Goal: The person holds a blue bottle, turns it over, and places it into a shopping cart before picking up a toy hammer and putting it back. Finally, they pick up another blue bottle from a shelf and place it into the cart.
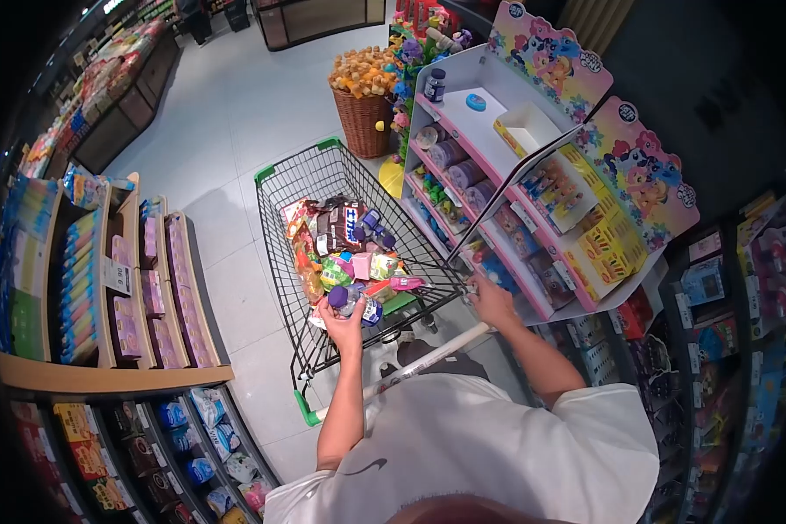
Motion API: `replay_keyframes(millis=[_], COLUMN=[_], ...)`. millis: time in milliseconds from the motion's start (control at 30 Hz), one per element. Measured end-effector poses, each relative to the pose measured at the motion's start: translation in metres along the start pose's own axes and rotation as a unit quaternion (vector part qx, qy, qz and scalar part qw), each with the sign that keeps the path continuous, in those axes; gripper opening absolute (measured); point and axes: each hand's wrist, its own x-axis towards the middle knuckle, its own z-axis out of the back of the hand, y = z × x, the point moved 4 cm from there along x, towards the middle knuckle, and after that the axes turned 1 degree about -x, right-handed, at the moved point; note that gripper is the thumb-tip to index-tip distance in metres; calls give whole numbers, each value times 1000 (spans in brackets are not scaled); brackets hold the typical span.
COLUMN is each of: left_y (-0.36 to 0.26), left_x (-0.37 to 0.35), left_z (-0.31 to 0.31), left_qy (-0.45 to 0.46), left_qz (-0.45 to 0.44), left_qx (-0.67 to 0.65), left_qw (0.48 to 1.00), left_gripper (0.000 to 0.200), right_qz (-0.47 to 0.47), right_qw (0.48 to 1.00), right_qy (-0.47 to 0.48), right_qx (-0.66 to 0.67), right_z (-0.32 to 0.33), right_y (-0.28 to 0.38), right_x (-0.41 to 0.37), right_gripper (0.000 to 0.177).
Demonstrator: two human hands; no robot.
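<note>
Below the camera stands a black wire shopping cart (279, 262) with green corners, loaded with bagged snacks and several purple-capped bottles (374, 229). Over its near end, my left hand (341, 325) is wrapped round a clear bottle with a purple cap (339, 298). Another small dark-labelled jar (370, 311) shows right beside those fingers. My right hand (492, 303) is to the right, just beyond the cart's pale handle bar (437, 351), near the display shelf. Its fingers look curled, and whether they hold anything is too small to make out.
A pink and white display shelf (489, 210) with boxes and jars stands close on the right. Beyond the cart is a wicker basket (364, 125) of small orange and tan items. Snack shelves (113, 375) line the left, and grey tiled floor (223, 105) runs ahead.
</note>
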Motion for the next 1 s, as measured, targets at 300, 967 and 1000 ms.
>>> replay_keyframes(millis=[300,967,1000], left_y=[-15,-55,-57], left_x=[48,99,100], left_z=[-27,9,6], left_qy=[109,158,164], left_qz=[66,200,210], left_qx=[-161,-306,-308], left_qw=[979,917,913], left_gripper=[57,47,47], right_qz=[-12,-14,-17], right_qw=[1000,997,997], right_qy=[-2,3,10], right_qx=[19,71,77], right_z=[3,15,15], right_y=[18,77,77], right_x=[11,55,60], right_gripper=[24,30,30])
